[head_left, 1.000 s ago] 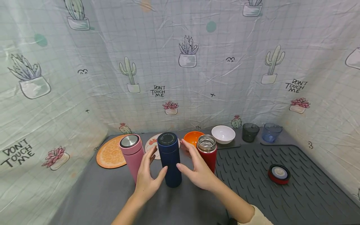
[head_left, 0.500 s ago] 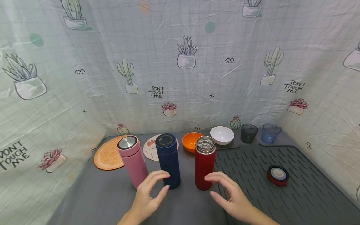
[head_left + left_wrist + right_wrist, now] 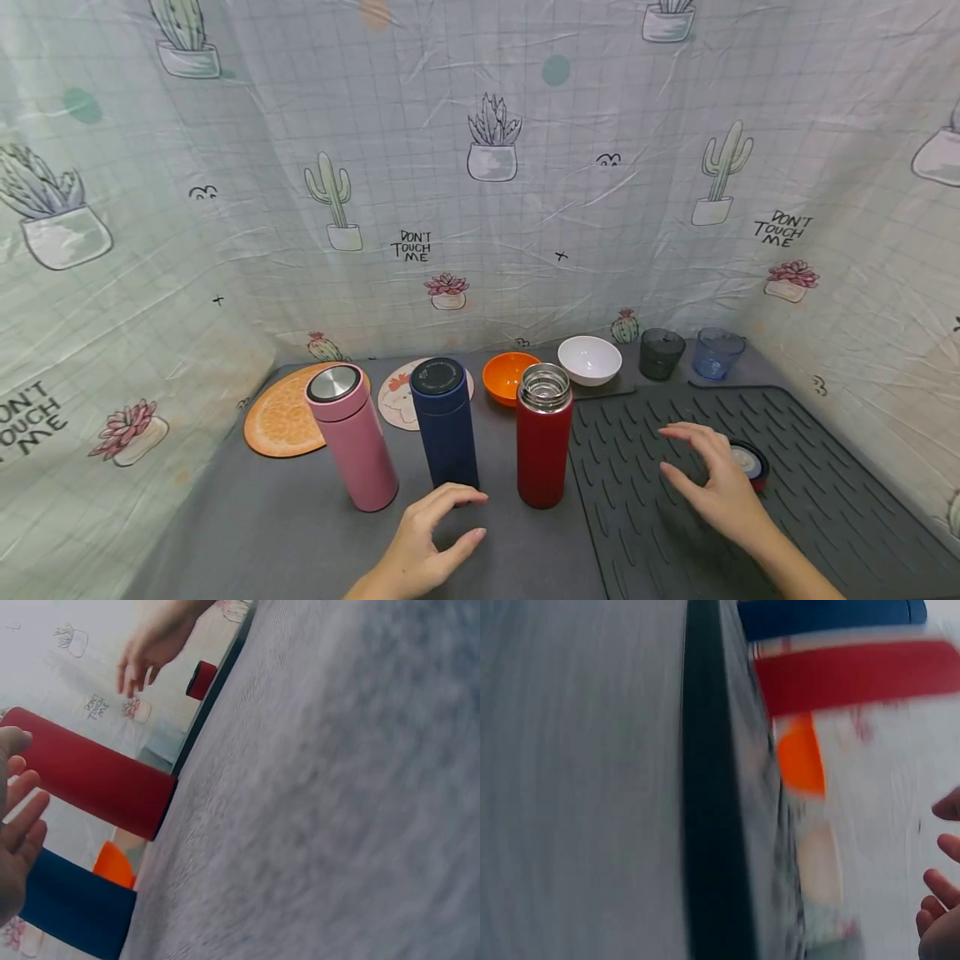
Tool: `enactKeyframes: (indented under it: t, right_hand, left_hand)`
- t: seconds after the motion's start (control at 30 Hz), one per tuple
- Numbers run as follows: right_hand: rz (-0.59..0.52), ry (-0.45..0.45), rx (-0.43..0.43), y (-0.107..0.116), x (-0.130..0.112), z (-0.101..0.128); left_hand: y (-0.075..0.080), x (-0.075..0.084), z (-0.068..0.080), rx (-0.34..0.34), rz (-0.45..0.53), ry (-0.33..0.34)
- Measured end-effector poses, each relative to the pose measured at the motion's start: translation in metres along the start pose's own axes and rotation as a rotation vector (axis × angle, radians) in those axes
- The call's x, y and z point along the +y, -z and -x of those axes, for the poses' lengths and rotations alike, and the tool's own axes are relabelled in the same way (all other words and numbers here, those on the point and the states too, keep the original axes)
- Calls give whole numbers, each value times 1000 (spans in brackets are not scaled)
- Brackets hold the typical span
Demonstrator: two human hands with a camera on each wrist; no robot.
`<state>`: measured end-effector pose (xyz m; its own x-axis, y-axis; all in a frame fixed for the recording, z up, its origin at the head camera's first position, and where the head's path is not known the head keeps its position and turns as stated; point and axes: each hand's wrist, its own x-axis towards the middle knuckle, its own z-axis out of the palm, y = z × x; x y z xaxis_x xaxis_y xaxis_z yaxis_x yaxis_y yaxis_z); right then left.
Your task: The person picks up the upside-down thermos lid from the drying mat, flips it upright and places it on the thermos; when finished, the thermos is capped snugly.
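Observation:
A red vacuum flask (image 3: 543, 450) stands upright without its lid, its steel mouth showing. To its left are a navy flask (image 3: 444, 425) and a pink flask (image 3: 354, 450), both upright with lids on. My left hand (image 3: 431, 537) is in front of the navy flask, fingers loosely bent and holding nothing. Over the dark ribbed mat, my right hand (image 3: 716, 483) hovers with thumb and fingers spread apart. It partly covers the red lid (image 3: 757, 471), which lies with its inner side up. The left wrist view shows that lid (image 3: 201, 680) beside the right hand (image 3: 161, 645).
Behind the flasks are an orange-slice placemat (image 3: 281, 421), a round chicken-print mat (image 3: 396, 400), an orange bowl (image 3: 504, 375) and a white bowl (image 3: 590, 362). A dark cup (image 3: 662, 357) and a blue cup (image 3: 717, 357) stand at the back right. The ribbed mat (image 3: 637, 517) covers the table's right side.
Both hands have drawn back from around the navy flask. My right hand has swung right, past the red flask, to the lid; my left has come nearer and slightly right.

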<state>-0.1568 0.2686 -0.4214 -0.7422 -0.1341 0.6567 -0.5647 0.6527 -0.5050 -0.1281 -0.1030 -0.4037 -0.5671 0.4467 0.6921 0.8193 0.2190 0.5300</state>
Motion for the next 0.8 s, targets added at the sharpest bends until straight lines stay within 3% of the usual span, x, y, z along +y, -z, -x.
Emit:
enactKeyframes:
  t: [0.17, 0.37, 0.57, 0.8]
  right_hand:
    - [150, -76, -8, 21, 36, 7]
    - [258, -350, -140, 39, 68, 23]
    - [290, -346, -165, 42, 82, 27]
    - [295, -426, -181, 39, 72, 23]
  left_hand:
    - [-10, -24, 15, -60, 29, 99]
    - [-12, -32, 19, -105, 96, 236]
    - [-12, -31, 18, -113, 191, 316]
    - [-11, -27, 15, -101, 284, 403]
